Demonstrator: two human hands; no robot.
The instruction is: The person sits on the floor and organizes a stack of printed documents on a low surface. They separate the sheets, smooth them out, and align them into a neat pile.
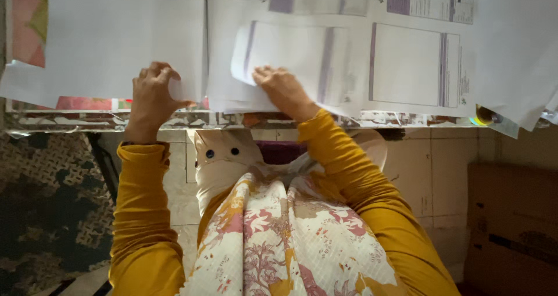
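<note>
White paper sheets cover a table top. My left hand grips the near right corner of a large blank white sheet at the table's near edge, fingers curled over it. My right hand rests palm-down on a stack of printed forms with purple bands, fingertips at the edge of a curled top sheet. Both arms wear mustard-yellow sleeves.
More printed forms lie to the right, overlapping other white sheets that hang over the table edge. A roll of tape peeks out under them. A cardboard box stands on the floor at right, a patterned mat at left.
</note>
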